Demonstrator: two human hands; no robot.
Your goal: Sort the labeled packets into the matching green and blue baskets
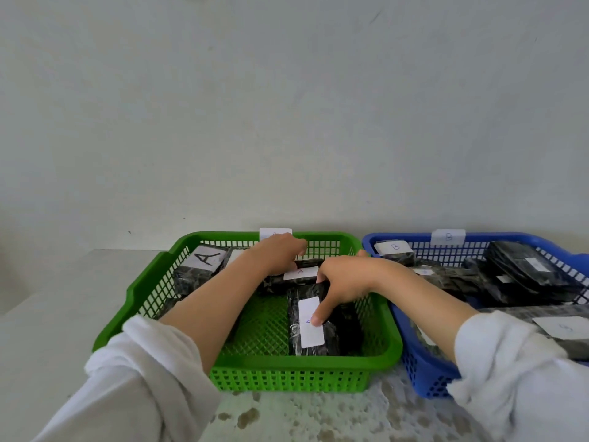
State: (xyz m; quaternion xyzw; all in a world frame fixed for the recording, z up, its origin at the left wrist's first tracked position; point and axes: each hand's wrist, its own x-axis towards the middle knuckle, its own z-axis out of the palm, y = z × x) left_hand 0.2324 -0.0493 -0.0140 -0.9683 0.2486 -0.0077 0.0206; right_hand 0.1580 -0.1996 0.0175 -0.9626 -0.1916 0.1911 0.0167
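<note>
Both hands are inside the green basket [299, 365], whose back rim carries a white tag marked A. My right hand [342, 283] grips the far end of a black packet [314, 341] with a white label, thumb pressed on the label. This packet lies lengthwise on the basket floor. My left hand [277, 253] rests curled on a second black packet labelled A [301, 273], which lies crosswise at the back. A third packet with a large A [200, 266] leans in the back left corner. The blue basket [420, 371] to the right holds several black packets, one labelled B [395, 250].
The baskets stand side by side against a pale wall on a light speckled counter [318, 416]. White sleeves cover both forearms near the lower corners of the view. Bare counter lies left of the green basket.
</note>
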